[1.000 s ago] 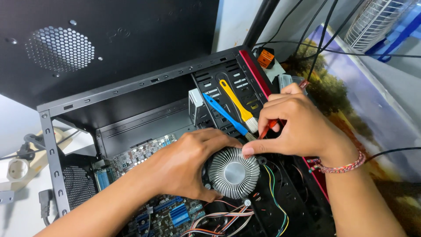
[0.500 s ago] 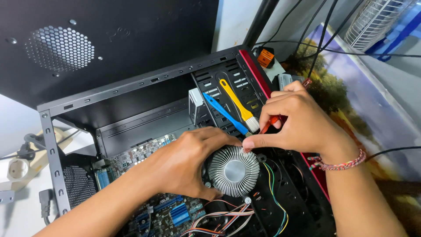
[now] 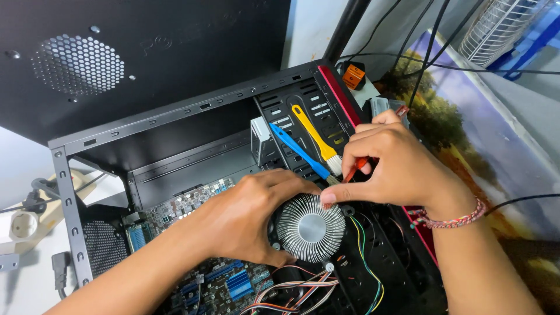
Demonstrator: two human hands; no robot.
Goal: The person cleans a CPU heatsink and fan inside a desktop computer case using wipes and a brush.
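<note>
An open black computer case (image 3: 175, 116) lies on its side with the motherboard (image 3: 192, 204) exposed. My left hand (image 3: 245, 219) cups the left side of a round silver finned heatsink (image 3: 308, 228) seated on the board. My right hand (image 3: 391, 166) grips a red-handled tool (image 3: 357, 168), its thumb pressing on the heatsink's upper right edge. The tool's tip is hidden behind my fingers. A blue-handled brush (image 3: 297, 150) and a yellow-handled brush (image 3: 315, 137) rest on the drive cage just behind the heatsink.
A bundle of coloured wires (image 3: 303, 289) runs below the heatsink. The removed side panel (image 3: 76, 64) with a perforated vent leans behind the case. A power strip (image 3: 23, 224) lies at left. An orange object (image 3: 353, 76) and black cables (image 3: 431, 58) sit at back right on a printed mat (image 3: 466, 116).
My right hand has shifted slightly, rolling the red-handled tool a little at the heatsink's edge. My left hand stays on the heatsink.
</note>
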